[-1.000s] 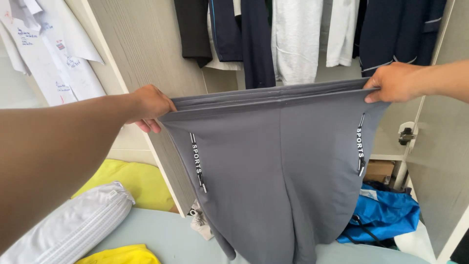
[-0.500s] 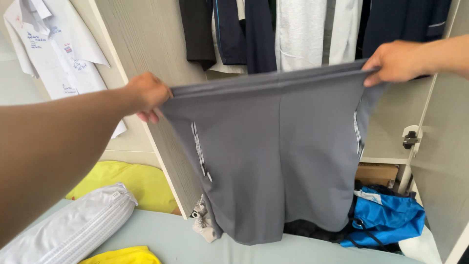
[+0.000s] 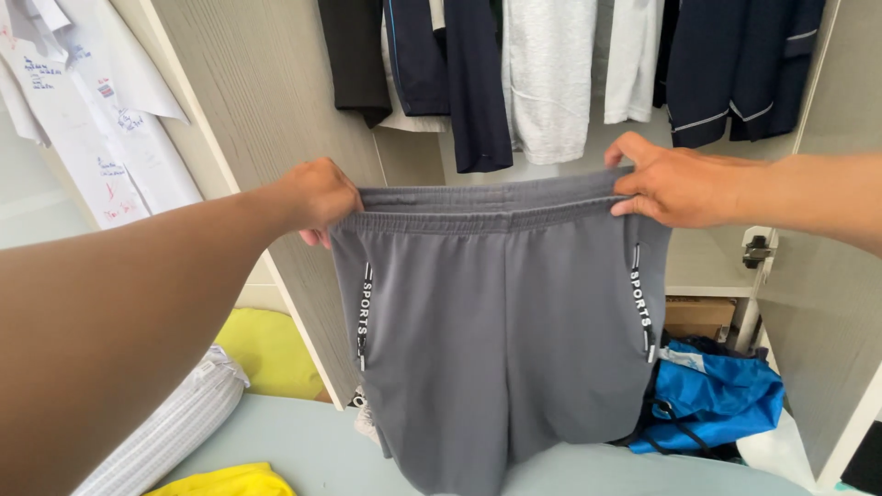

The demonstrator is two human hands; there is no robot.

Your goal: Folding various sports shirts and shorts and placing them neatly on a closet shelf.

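A: Head view. What has changed at the grip?

B: The left hand (image 3: 317,197) and right hand (image 3: 675,184) have moved closer together. Half a second ago the waistband was pulled out wide and taut; now it is slack and gathered between the two grips. Each hand is closed on one end of the waistband of the grey shorts (image 3: 501,340), and the shorts hang straight down from both grips, front facing the camera, held up in the air.

A: Consequence?

B: The stretch is released; the garment now hangs at its natural width, legs level.

A: Surroundings?

B: Behind the grips, hanging clothes (image 3: 551,78) fill the open wardrobe. Below the right grip lies a blue bag (image 3: 712,404). Below the left grip: a yellow cloth (image 3: 271,354) and a white pillow (image 3: 175,427). Under the hems, the pale bed surface (image 3: 312,450) touches or nearly touches the fabric.

A: Obstructions?

B: The wardrobe panel (image 3: 266,101) stands just behind the left grip.
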